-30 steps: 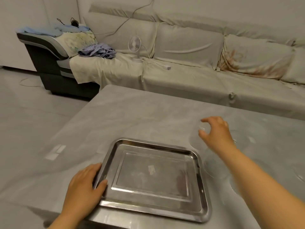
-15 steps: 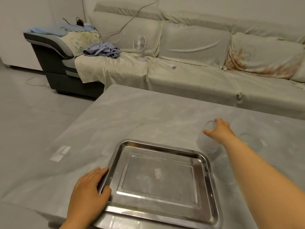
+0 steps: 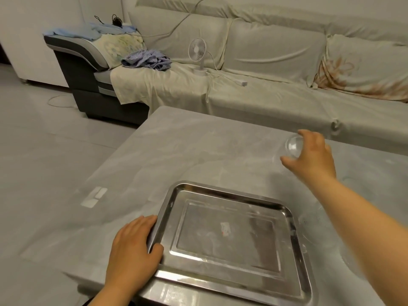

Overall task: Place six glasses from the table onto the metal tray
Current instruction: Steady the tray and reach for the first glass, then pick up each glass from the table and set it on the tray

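Observation:
A rectangular metal tray [image 3: 234, 191] lies near the front edge of the grey table [image 3: 187, 151], with nothing on it but a small sticker. My left hand [image 3: 132, 246] rests on the tray's left rim, thumb over the edge. My right hand [image 3: 313, 155] is lifted at the right, fingers wrapped around a clear glass [image 3: 292, 146] tilted so its round base faces me. Another clear glass [image 3: 313, 228] stands just right of the tray, partly behind my right forearm. Other glasses further right are too faint to make out.
A sofa draped in pale cloth [image 3: 265, 91] runs behind the table, with a small white desk fan [image 3: 197, 54] and a bundled blue striped cloth [image 3: 146, 60] on it. White tape patches [image 3: 93, 196] mark the table's left side. Grey floor lies to the left.
My right hand closed on a glass and raised it off the table, tilting it. The view shifted, so the tray sits further right. My left hand stayed on the tray rim.

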